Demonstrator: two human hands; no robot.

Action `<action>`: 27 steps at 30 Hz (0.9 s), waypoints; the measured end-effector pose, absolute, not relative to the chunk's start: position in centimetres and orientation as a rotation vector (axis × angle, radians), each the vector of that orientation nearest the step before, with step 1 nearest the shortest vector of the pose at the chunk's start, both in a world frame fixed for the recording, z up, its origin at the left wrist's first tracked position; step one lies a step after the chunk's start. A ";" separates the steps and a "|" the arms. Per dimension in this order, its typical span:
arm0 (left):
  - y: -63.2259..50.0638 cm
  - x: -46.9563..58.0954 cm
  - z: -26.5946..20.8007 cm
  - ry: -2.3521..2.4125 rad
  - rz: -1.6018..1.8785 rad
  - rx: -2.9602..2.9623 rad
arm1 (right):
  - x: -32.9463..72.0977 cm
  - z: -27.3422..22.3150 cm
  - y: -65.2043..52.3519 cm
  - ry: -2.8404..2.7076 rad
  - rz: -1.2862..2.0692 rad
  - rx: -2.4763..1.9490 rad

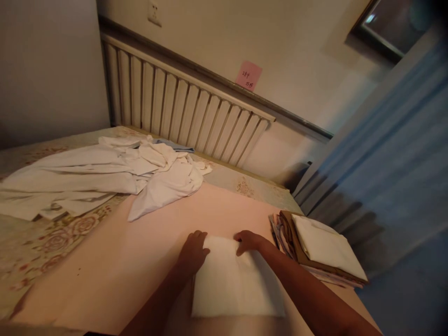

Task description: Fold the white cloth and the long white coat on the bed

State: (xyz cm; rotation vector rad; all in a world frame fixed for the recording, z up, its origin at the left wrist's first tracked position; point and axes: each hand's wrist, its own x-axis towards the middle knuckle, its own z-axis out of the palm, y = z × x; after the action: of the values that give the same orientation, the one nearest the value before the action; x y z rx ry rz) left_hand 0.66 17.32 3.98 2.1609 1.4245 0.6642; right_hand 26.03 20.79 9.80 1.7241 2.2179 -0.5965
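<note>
A folded white garment (pixel 238 284) lies in front of me on a pink sheet (pixel 147 252), in a roughly rectangular shape. My left hand (pixel 193 252) is closed at its far left corner, with the thumb over the top. At the far right corner, my right hand (pixel 248 241) pinches the edge, its thumb on top and its other fingers partly hidden. The near part of the garment is slightly blurred.
A stack of folded clothes (pixel 329 247), white on top and brown below, sits to the right. Loose white clothes (pixel 115 170) spread over the flowered bedcover (pixel 70 231) at the left. Beyond stand a radiator (pixel 185 109) and a blue curtain (pixel 385 154).
</note>
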 end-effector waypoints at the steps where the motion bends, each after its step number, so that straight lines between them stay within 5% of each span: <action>1: 17.3 0.7 3.9 1.425 0.660 2.153 | 25.9 10.1 20.6 2.213 -0.628 1.711; 12: 18.7 0.5 4.2 1.438 0.713 1.921 | 23.7 17.3 18.7 2.278 -0.543 1.774; 16: 19.0 -0.1 5.7 1.438 0.947 1.677 | 23.4 22.8 17.9 2.386 -0.298 1.879; 19: 18.8 -0.3 6.3 1.364 1.104 1.326 | 23.3 24.9 15.9 2.570 0.180 1.945; 23: 18.8 -0.8 6.3 1.127 1.153 0.913 | 23.5 21.0 12.2 2.733 0.667 1.895; 27: 19.5 -1.7 6.1 1.213 1.184 0.812 | 23.6 11.9 8.3 2.758 0.539 1.797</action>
State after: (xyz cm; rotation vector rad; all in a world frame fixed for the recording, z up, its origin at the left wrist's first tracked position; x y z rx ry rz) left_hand -1.70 19.48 6.10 0.8120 1.2135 1.1838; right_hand 23.63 8.25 11.86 1.7972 2.7579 0.5390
